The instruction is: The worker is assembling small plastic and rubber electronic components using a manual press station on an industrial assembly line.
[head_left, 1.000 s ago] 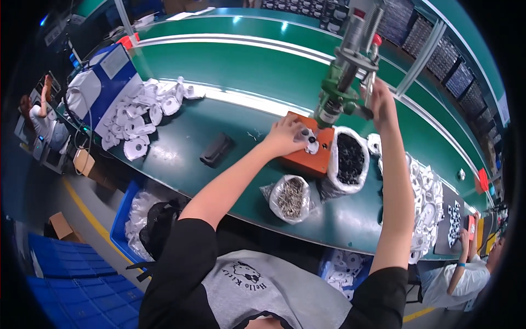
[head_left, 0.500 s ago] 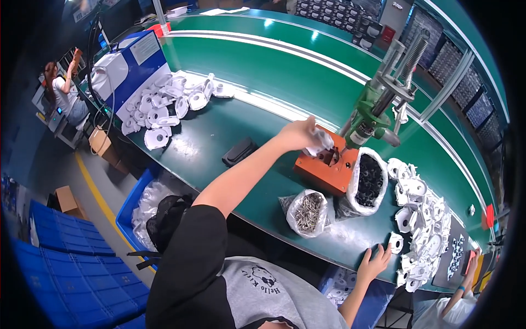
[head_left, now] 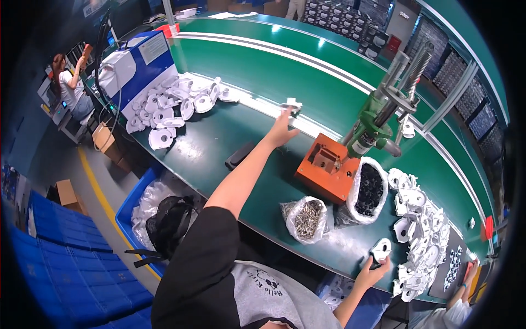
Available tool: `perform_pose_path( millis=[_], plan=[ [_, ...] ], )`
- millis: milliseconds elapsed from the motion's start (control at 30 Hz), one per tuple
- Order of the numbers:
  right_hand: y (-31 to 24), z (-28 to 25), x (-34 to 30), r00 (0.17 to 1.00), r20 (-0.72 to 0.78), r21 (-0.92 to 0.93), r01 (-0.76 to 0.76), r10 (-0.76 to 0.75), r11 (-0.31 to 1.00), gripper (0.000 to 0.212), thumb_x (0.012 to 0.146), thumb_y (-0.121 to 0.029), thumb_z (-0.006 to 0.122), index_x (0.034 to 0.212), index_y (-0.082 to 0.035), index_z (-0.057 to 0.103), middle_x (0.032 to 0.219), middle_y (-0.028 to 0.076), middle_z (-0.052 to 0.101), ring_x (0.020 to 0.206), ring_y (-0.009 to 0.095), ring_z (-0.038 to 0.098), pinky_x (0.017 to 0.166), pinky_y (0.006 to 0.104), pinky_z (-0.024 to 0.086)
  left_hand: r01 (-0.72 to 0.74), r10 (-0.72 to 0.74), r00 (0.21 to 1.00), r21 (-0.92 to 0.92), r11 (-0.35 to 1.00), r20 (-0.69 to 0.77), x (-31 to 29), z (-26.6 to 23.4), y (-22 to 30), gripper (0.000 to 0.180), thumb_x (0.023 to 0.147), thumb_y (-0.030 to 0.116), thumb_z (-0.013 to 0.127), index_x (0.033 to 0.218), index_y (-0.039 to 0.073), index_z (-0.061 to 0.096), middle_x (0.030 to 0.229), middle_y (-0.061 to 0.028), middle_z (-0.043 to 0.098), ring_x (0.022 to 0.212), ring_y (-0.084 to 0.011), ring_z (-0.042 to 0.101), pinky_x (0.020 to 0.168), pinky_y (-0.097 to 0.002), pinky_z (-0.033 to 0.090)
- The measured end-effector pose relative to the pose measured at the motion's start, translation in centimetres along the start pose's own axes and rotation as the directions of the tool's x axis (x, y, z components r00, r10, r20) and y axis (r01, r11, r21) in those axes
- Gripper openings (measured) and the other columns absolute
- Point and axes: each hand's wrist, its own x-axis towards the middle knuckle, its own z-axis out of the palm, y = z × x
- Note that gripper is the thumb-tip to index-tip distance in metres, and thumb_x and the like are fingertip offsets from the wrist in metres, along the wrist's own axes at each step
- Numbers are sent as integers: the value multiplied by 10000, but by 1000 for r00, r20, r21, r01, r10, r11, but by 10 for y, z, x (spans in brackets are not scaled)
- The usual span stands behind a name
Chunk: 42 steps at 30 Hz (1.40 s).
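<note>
My left hand reaches out over the far edge of the bench, a small white plastic part at its fingertips, slightly blurred. Near the front edge on the right, my right hand grips a white plastic housing with a round hole, tilted up from the bench. Between the hands stands a green hand press over an orange fixture block; its recess shows no white part. Beside my right hand lies a heap of similar white housings.
A bag of metal pins and a bag of black parts stand before the fixture. More white parts are piled at left by a blue-and-white machine. A black case lies mid-bench. Co-workers sit at far left and lower right.
My left hand has moved from the fixture toward the far left, carrying the white part to the green conveyor's edge. My right hand has picked up a white housing beside the heap.
</note>
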Motion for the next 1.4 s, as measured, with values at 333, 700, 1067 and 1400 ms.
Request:
perform_pose_path(
  millis=[333,700,1067,1400],
  plan=[
    [-7,-2,3,999,33,-53,4,-2,999,682,712,-226,762,1271,10,449,987,130,495,916,279,473,861,408,377,247,-2,864,421,873,-503,-78,-186,-37,453,757,175,647,1159,-6,545,1148,-209,580,1123,-343,523,976,-410,395],
    [-5,5,3,975,125,-122,199,-183,972,632,722,-191,715,1265,-16,443,1295,187,471,1196,374,423,1009,462,303,814,-519,548,560,152,-656,-169,-331,-76,851,673,403,721,1392,161,336,1254,-218,477,1175,-397,456,973,-502,353],
    [-19,-2,3,991,102,-111,97,-86,989,692,721,-205,740,1304,-19,416,1281,174,485,1188,368,427,1012,444,305,735,-525,678,462,497,-514,-187,-327,-76,427,748,294,677,985,-47,576,871,-208,656,847,-345,650,692,-440,524],
    [-56,8,-10,959,275,760,-264,75,594,609,819,-107,644,1350,-47,352,1196,101,477,1004,153,504,840,270,434,271,-280,959,-450,851,48,-157,-136,115,290,916,88,539,1175,37,419,930,-83,617,777,-150,639,647,-275,524]
  ],
)
